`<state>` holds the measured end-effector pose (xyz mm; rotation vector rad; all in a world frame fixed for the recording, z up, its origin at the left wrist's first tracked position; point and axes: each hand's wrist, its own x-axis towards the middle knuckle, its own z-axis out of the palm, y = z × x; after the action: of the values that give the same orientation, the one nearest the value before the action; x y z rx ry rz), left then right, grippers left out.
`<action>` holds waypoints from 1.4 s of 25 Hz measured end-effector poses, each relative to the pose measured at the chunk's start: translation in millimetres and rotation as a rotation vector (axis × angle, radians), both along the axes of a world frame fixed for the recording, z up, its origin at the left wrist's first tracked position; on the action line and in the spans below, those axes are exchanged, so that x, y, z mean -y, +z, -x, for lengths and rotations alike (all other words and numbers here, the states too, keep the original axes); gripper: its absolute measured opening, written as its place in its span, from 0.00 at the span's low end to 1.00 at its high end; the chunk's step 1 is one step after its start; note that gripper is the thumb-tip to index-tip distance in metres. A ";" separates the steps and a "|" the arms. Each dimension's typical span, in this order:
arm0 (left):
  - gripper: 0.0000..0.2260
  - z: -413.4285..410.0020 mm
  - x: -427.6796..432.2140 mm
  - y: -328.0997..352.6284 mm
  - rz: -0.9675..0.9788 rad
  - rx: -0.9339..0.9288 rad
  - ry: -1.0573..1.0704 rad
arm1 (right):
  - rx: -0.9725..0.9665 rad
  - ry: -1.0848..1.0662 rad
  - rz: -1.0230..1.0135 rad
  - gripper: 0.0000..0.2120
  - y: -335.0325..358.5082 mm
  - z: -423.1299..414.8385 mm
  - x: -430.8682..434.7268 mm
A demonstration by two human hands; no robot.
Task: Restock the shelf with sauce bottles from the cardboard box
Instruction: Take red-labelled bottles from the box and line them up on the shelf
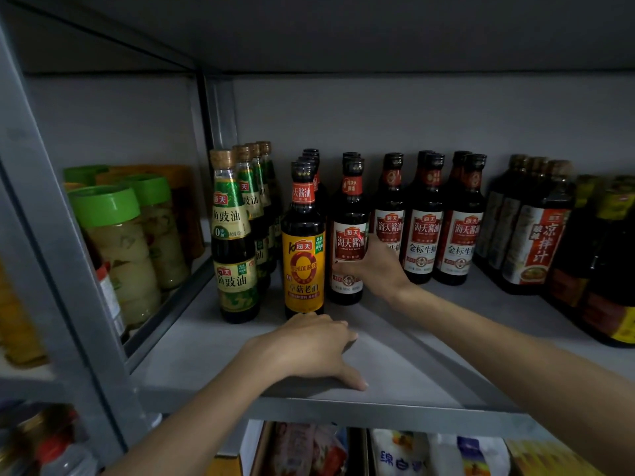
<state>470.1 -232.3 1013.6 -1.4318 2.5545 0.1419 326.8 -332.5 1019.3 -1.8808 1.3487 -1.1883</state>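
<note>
1. The sauce bottle [347,235] with the red-and-white label stands upright on the shelf [395,359], at the front of its row, about midway between the shelf's left and right ends and well back from the front edge.
2. The right hand [376,267] is wrapped around its lower body from the right side, fingers across the label. That's a grasp, though how firm it is I can't tell.
3. The left hand [309,345] grips nothing. It lies palm-down on the shelf near the front edge, fingers loosely curled, just before the yellow-label bottle [303,249].
4. Handling call: it looks like dark glass, full, so heavy for its size, rigid, and breakable if knocked over.
5. The label gives friction and bare glass would be slicker, so mid-body on the label is the sensible hold. The narrow neck suits lifting.
6. Neighbours crowd both sides, with the green-label bottles [233,242] further left, so sliding risks a clink.
</note>
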 end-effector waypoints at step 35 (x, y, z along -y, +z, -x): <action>0.25 53.9 -52.6 -12.7 0.102 -0.635 0.107 | -0.059 -0.120 -0.133 0.10 -7.6 96.7 -197.5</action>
<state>416.2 -179.7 1000.8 -1.7904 2.9994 0.5741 230.1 -135.0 1011.7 -1.7751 1.5523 -1.0797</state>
